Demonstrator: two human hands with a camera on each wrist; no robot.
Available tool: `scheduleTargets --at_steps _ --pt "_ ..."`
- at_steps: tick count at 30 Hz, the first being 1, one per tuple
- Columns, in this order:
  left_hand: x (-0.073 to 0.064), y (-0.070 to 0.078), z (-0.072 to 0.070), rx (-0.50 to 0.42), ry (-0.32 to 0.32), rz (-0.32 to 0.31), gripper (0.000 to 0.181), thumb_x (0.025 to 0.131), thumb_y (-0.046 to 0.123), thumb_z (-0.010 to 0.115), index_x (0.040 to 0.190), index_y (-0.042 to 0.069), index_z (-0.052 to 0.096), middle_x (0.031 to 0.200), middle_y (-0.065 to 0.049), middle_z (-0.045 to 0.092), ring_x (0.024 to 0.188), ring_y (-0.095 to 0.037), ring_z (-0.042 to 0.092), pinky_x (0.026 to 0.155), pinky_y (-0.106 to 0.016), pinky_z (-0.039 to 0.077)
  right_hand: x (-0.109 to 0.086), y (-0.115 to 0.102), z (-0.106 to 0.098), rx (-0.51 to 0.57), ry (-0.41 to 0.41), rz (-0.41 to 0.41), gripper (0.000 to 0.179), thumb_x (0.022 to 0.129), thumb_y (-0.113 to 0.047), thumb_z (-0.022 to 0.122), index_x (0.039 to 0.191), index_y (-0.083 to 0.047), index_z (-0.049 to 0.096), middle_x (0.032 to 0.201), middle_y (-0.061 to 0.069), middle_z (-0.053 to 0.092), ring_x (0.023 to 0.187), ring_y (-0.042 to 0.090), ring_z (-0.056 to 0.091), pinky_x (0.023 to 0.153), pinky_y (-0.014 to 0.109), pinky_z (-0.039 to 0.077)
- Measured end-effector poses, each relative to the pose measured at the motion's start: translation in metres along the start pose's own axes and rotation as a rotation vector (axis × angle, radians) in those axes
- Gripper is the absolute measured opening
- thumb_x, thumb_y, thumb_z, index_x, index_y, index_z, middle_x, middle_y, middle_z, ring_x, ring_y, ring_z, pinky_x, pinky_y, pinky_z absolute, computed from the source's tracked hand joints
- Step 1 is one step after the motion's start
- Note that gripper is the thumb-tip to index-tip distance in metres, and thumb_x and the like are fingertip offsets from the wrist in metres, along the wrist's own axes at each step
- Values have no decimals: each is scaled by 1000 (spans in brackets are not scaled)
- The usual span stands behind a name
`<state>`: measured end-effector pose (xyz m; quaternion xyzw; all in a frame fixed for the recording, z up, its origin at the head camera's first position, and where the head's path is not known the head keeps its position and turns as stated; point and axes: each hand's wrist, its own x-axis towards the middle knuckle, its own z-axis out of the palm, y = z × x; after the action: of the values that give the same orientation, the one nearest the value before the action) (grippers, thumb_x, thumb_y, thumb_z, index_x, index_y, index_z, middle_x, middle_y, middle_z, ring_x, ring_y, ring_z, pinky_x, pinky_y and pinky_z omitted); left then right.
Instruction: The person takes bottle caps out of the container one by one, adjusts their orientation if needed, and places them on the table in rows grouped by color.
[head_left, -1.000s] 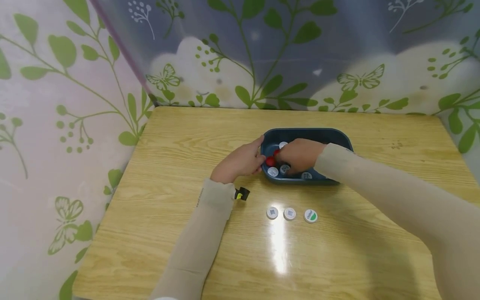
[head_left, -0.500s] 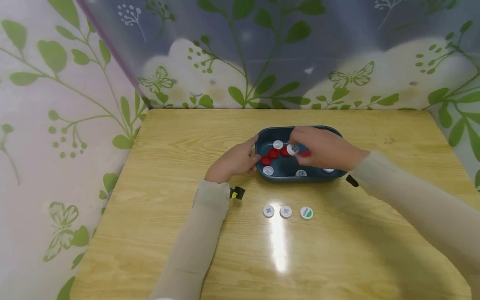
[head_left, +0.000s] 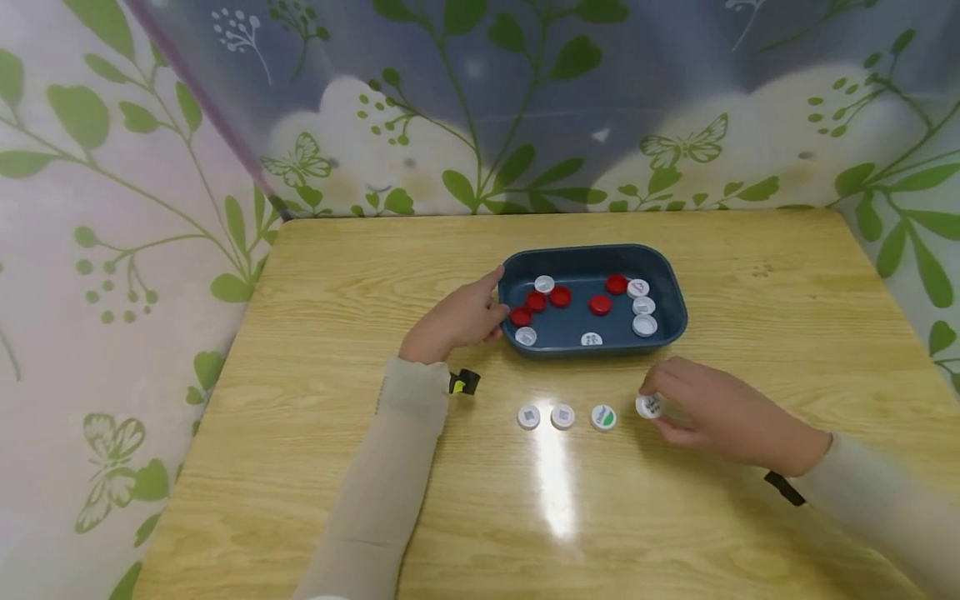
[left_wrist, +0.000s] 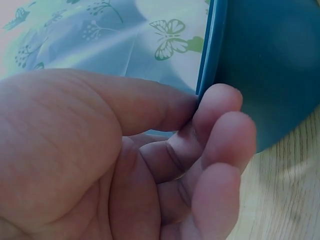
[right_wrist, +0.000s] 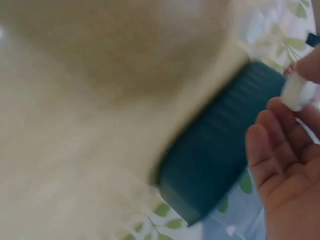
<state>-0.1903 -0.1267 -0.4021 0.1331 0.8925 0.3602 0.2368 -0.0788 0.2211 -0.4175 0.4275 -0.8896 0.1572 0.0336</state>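
Note:
In the head view, my right hand pinches a white bottle cap with a dark print, low over the table in front of the dark blue box. The right wrist view shows that cap between thumb and fingers, the other fingers loosely curled. My left hand is at the box's left end, and in the left wrist view thumb and fingertip grip the box's rim. Inside lie several red caps and several white caps. A row of three white caps stands on the table left of my right hand.
The wooden table carries the box and caps. Behind it rises a wall with printed leaves and butterflies, and another patterned wall stands along the left side. The rightmost cap of the row has a green patch.
My right hand has lifted the white bottle cap out of the box and brought it forward, to the right end of the row. My left hand has stayed at the box's left end.

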Motion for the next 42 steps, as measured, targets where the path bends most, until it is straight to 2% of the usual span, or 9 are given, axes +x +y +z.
scheduleTargets --at_steps 6,12,16,20,25,30,37,42 --pt "0 0 -2 -35 -14 -10 70 110 19 48 168 18 8 90 -17 72 64 -17 58 58 -28 43 -10 -3 20 -43 -7 34 30 79 -12 82 102 -18 65 98 -10 59 87 5 53 72 28 54" --pt "0 2 -3 -27 -11 -4 70 110 19 48 168 17 8 90 -18 72 63 -16 57 58 -28 42 -12 -4 21 -65 -71 130 26 82 -15 81 103 -17 65 93 -10 57 82 6 51 69 30 53" --pt "0 2 -3 -35 -11 -9 70 110 19 47 168 17 8 90 -19 72 63 -16 56 58 -28 41 -12 -3 22 -61 -107 162 26 83 -17 81 104 -17 67 94 -10 58 82 6 51 70 30 53" --pt "0 2 -3 -36 -10 -17 70 110 19 47 168 18 8 91 -19 72 64 -17 58 58 -27 42 -11 -2 24 -50 -126 172 25 84 -18 81 106 -17 69 97 -9 61 84 6 53 72 31 54" --pt "0 2 -3 -13 -14 -7 70 110 20 47 168 18 7 92 -18 73 72 -24 65 60 -28 43 -11 -2 24 -52 -150 195 24 84 -18 81 105 -17 71 98 -8 61 86 7 53 73 32 54" --pt "0 2 -2 -9 -13 4 71 110 20 47 168 17 7 92 -18 73 77 -30 68 61 -29 44 -11 -1 23 -52 -141 179 25 83 -17 83 105 -17 71 98 -8 61 85 8 53 72 32 54" --pt "-2 2 -1 -54 -6 -23 69 110 18 48 168 17 9 92 -20 72 65 -19 59 57 -28 42 -11 -2 23 -37 -143 174 25 83 -16 82 105 -18 71 99 -8 60 86 9 53 71 32 53" --pt "-4 3 -2 -69 20 -42 66 109 19 50 165 14 16 87 -17 71 60 -18 53 57 -29 41 -12 -4 24 -39 -144 189 24 84 -20 81 106 -18 72 99 -9 59 86 8 52 71 32 53"
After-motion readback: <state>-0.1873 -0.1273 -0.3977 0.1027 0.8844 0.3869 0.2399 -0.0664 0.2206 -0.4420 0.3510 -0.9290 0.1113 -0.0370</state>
